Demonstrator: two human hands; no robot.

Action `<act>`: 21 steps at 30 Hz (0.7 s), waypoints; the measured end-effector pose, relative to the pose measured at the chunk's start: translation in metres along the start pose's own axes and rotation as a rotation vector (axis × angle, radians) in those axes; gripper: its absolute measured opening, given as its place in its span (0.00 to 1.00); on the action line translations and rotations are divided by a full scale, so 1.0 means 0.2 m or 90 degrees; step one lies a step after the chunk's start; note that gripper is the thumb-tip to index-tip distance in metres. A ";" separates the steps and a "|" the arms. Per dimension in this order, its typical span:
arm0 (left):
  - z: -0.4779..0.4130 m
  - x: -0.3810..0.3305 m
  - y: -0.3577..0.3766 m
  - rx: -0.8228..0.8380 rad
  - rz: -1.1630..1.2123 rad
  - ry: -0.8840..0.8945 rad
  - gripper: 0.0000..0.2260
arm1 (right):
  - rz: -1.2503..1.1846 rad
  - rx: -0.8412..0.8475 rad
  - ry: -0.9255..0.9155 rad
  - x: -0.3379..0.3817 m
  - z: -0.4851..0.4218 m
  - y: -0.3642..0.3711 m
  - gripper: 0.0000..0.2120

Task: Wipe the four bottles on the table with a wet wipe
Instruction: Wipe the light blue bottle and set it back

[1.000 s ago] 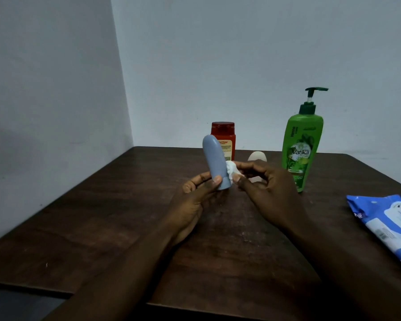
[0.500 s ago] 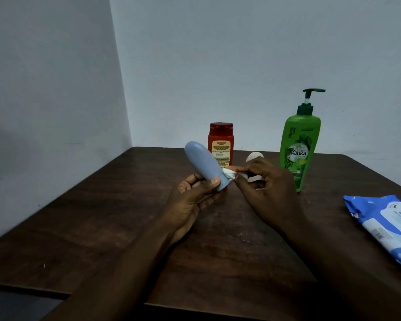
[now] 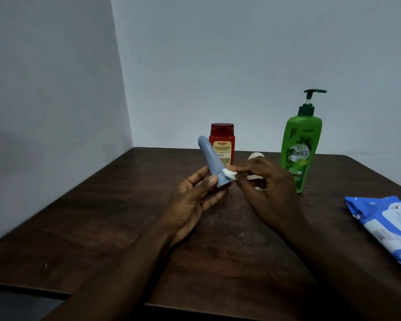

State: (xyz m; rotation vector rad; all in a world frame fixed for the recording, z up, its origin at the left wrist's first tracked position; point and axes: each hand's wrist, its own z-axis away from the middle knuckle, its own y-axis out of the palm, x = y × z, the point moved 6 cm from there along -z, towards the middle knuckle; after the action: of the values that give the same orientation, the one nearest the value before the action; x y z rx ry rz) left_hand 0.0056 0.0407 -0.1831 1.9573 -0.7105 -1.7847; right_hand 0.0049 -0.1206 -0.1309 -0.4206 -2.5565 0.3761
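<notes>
Table (image 3: 102, 228): dark wood
Red bottle (image 3: 222, 144): stood upright at 12 o'clock
Green pump bottle (image 3: 299, 147): stood at 1 o'clock
Wipes pack (image 3: 384, 228): laid at 3 o'clock

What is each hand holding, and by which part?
The left hand grips the grey-blue bottle near its lower cap end; the right hand pinches a wadded white wipe against that end.

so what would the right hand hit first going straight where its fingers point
The blue tube, at its lower end: the right hand pinches the wet wipe against it, the left hand just beyond, depth unclear.
</notes>
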 end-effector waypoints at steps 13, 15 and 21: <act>-0.01 0.03 -0.01 0.009 -0.004 -0.031 0.14 | 0.012 0.049 -0.036 0.03 0.03 0.08 0.14; 0.00 0.03 0.00 0.006 0.005 -0.036 0.16 | 0.029 0.062 -0.059 0.05 0.03 0.09 0.14; -0.02 0.04 -0.01 -0.024 -0.031 -0.034 0.12 | 0.059 0.045 -0.057 0.03 0.03 0.08 0.13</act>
State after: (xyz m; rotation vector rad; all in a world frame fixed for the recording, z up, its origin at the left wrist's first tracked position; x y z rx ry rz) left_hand 0.0107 0.0385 -0.1900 1.9245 -0.6469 -1.8728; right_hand 0.0004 -0.1056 -0.1378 -0.5075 -2.6073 0.5289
